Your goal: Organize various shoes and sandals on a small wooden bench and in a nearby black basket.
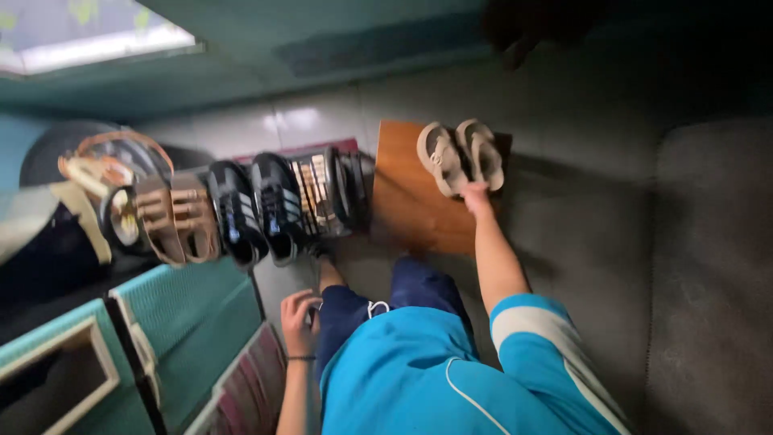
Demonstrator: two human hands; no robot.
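My right hand (475, 196) reaches forward and grips the heel end of a pair of beige sandals (460, 155), which rest on a brown wooden board (407, 205) on the floor. Left of the board stands a row of footwear: a pair of black sneakers (256, 211), brown strapped sandals (175, 219) and dark sandals (326, 192). My left hand (299, 321) hangs low beside my knee with fingers curled and apart, holding nothing. I wear a blue shirt and dark blue trousers.
A grey tiled floor (580, 217) extends right, with a grey mat (713, 266) at the far right. A teal door or panel (193, 322) and a striped rug (250, 387) sit at lower left. A round black object (48, 161) lies at far left.
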